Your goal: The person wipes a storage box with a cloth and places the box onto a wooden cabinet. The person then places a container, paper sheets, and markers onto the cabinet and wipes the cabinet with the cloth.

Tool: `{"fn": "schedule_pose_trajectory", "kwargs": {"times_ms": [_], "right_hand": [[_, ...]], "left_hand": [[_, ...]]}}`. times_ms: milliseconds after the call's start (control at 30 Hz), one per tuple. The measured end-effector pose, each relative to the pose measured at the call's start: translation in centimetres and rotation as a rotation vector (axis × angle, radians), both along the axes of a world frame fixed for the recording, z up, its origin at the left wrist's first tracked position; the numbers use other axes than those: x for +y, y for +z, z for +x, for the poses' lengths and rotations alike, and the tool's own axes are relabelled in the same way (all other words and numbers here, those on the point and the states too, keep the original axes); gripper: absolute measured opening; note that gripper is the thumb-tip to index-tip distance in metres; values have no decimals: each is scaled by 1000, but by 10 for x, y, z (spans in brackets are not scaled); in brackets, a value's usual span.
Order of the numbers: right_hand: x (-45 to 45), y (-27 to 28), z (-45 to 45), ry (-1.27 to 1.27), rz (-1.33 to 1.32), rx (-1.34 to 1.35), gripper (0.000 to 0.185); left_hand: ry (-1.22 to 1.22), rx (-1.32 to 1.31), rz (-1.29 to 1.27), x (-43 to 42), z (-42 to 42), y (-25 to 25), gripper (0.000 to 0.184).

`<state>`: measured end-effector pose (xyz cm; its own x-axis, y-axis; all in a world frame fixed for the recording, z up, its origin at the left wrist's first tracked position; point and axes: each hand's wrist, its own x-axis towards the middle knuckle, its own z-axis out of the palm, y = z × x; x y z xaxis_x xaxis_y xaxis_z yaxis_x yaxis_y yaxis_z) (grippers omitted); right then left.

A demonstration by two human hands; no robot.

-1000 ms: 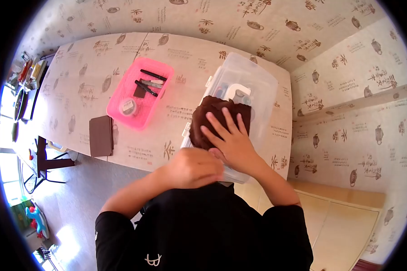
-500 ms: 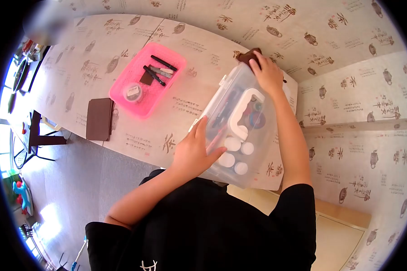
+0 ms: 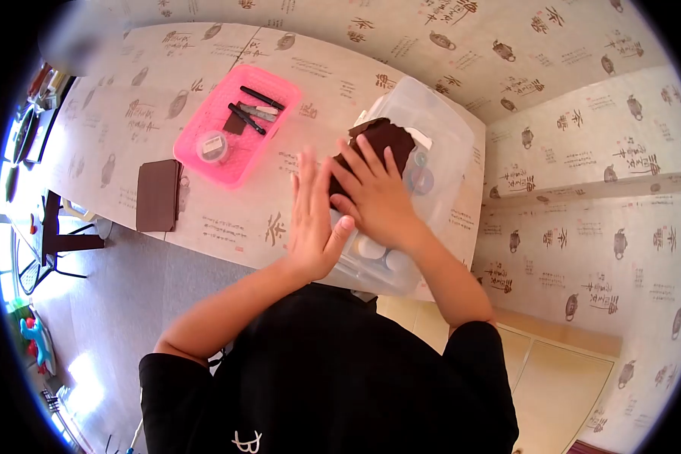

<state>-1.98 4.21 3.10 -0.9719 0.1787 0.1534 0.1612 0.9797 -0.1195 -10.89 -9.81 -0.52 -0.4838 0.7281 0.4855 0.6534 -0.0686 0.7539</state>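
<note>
A dark brown sheet-like piece with a ragged edge (image 3: 393,139) is over the clear plastic box (image 3: 450,166). My right hand (image 3: 382,198) has its fingers over this brown piece and its thumb at the near edge, holding it; its underside is hidden. Just left of it, my left hand (image 3: 310,227) is raised with fingers stretched out and nothing in it, beside the brown piece's left edge. Through the box show several white round caps (image 3: 371,248) and a bluish round item (image 3: 421,180). The brown piece covers most of the white handle (image 3: 421,138).
A pink basket (image 3: 238,174) holds two black pens (image 3: 262,97), a grey item, a small brown square and a round labelled container (image 3: 213,147). A stack of brown rectangular sheets (image 3: 157,195) lies at the table's near left edge. A patterned wall (image 3: 583,151) borders the right side.
My right hand has brought the brown piece from beyond the box's far end back over the box. My left hand has left the box's side and moved next to the piece.
</note>
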Motion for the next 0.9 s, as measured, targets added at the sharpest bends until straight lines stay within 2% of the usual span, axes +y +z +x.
{"fn": "schedule_pose_trajectory", "kwargs": {"times_ms": [33,67,133,167,200,233,267,300,333,400,433,467,533,567,633,667,733,767,800,833,900], "right_hand": [[-9,0,3,5,13,-5,55],[-15,0,5,11,26,-10,55],[-27,5,13,44,-46,21,48],[-33,9,19,142,-199,14,44],[-38,11,24,239,-353,5,41],[-35,10,34,239,-351,4,41],[-26,6,47,224,-567,83,34],[-20,6,59,77,-633,178,32],[-14,7,70,-63,-707,285,29],[-3,8,81,-497,-435,398,37],[2,6,84,-661,-244,379,44],[7,-5,88,-667,-245,371,44],[15,-33,93,-923,-272,249,60],[13,-31,88,-931,-272,240,60],[8,-20,79,-989,-291,88,70],[8,-21,76,-1007,-287,78,70],[9,-21,76,-1009,-365,171,70],[10,-22,77,-1026,-358,156,70],[11,-24,79,-1007,-358,176,70],[12,-25,79,-986,-360,200,70],[9,-22,73,-1016,-388,222,69]], "left_hand": [[-110,55,-30,-2,-5,5,74],[-112,58,-28,0,-8,9,74],[-270,-196,29,8,-14,16,70],[-252,-330,19,12,-17,14,71],[-251,-328,23,17,-22,14,71],[-334,-509,-128,21,-27,14,68],[-417,-689,-279,24,-31,12,65],[-410,-556,-296,29,-32,1,64],[-407,-562,-290,32,-34,-9,64],[-506,-842,-293,37,-39,-28,61],[-573,-1003,-221,36,-42,-41,68],[-577,-1011,-225,34,-45,-54,68],[-623,-1012,-173,28,-49,-76,65],[-641,-1066,-158,27,-46,-80,63],[-599,-875,-128,33,-50,-90,60],[-579,-774,-131,37,-56,-79,58],[-506,-570,-229,61,-64,-116,52],[-467,-629,-189,76,-65,-128,52],[-417,-361,-77,87,-69,-146,62],[-384,-349,-88,105,-66,-162,61],[-364,-337,-101,142,-72,-151,60]]}}
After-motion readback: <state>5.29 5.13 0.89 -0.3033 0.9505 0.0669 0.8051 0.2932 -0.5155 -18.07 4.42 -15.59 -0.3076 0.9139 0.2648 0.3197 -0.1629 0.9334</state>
